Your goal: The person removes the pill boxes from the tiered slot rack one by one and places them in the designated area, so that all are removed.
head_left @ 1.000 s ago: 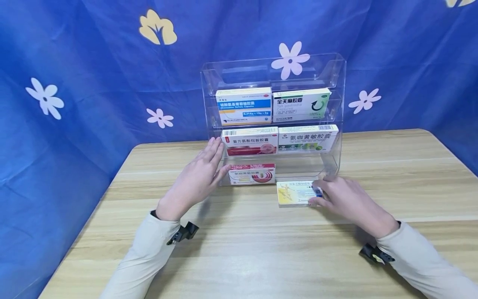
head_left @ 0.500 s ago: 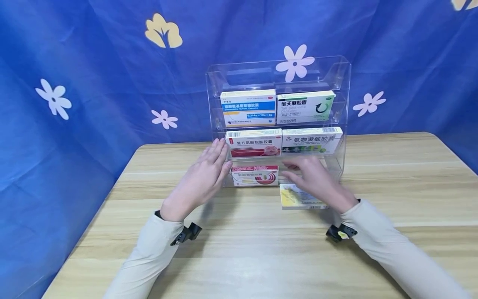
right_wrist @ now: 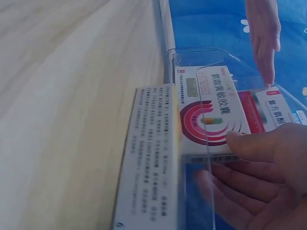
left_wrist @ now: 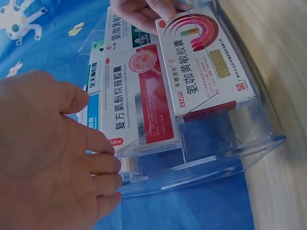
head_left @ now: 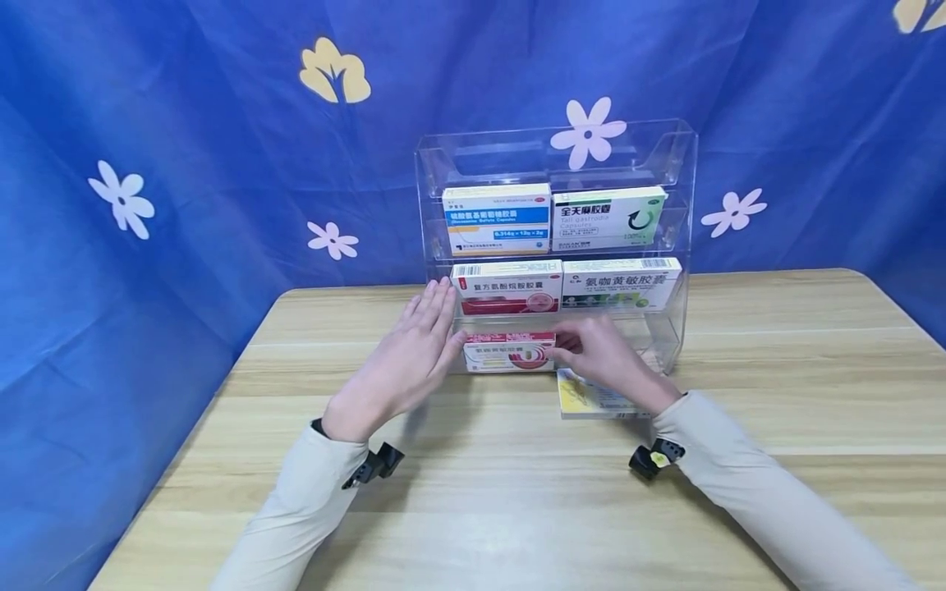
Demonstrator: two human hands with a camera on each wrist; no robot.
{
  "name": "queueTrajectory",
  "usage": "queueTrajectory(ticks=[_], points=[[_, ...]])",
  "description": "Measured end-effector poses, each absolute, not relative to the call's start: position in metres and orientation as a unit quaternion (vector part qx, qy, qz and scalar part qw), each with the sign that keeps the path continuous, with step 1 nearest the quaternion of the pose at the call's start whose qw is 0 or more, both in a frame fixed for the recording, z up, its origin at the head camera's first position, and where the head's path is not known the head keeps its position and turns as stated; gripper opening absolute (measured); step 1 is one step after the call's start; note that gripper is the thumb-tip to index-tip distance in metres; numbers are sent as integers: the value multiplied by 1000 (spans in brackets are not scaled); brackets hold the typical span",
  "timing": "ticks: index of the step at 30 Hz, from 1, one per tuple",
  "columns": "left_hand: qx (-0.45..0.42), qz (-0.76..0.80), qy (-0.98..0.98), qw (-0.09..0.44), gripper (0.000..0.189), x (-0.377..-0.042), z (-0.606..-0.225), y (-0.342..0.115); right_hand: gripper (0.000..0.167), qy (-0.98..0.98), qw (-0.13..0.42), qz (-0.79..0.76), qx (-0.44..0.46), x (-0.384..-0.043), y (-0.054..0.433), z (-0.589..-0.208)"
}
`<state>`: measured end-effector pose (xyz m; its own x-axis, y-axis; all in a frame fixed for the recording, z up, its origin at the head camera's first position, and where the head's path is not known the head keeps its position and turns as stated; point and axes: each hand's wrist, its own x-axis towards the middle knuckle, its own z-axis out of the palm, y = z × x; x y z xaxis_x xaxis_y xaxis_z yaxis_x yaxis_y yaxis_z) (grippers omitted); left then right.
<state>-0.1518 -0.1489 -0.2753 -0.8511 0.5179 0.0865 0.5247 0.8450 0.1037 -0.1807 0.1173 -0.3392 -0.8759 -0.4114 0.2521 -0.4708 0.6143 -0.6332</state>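
Observation:
A clear tiered rack (head_left: pixel 678 316) holds medicine boxes. My right hand (head_left: pixel 602 353) pinches the right end of the red-and-white medicine box (head_left: pixel 498 358) on the bottom tier. In the right wrist view its thumb (right_wrist: pixel 249 145) lies on that box's front, with the other fingers around the end. My left hand (head_left: pixel 402 357) rests with straight fingers along the rack's left side. A yellow-and-white medicine box (head_left: pixel 580 398) lies on the table before the rack's lower right, partly covered by my right hand and wrist.
On the middle tier stand a red-striped box (head_left: pixel 506 287) and a green-patterned box (head_left: pixel 621 285). Above them are a blue-banded box (head_left: pixel 497 220) and a green-edged box (head_left: pixel 609 218). A blue flowered curtain (head_left: pixel 222 180) hangs behind the wooden table (head_left: pixel 480 509).
My right hand has let go of the yellow-and-white box and moved left and up to the red-and-white box, taking hold of its end. My left hand stays at the rack's side.

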Motion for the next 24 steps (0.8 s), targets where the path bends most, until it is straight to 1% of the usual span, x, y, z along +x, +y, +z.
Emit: queueTrajectory(ticks=[7, 11, 17, 24], points=[[-272, -57, -960, 28, 62, -152, -278, -149, 16, -896, 38, 379, 230, -181, 115, -347], [-272, -53, -960, 31, 63, -154, -277, -149, 16, -890, 41, 399, 216, -182, 115, -349], [-272, -51, -960, 31, 63, -155, -277, -148, 21, -887, 44, 412, 205, -185, 118, -352], [-274, -59, -959, 31, 63, -155, -278, -148, 16, -886, 44, 412, 209, -184, 120, -352]])
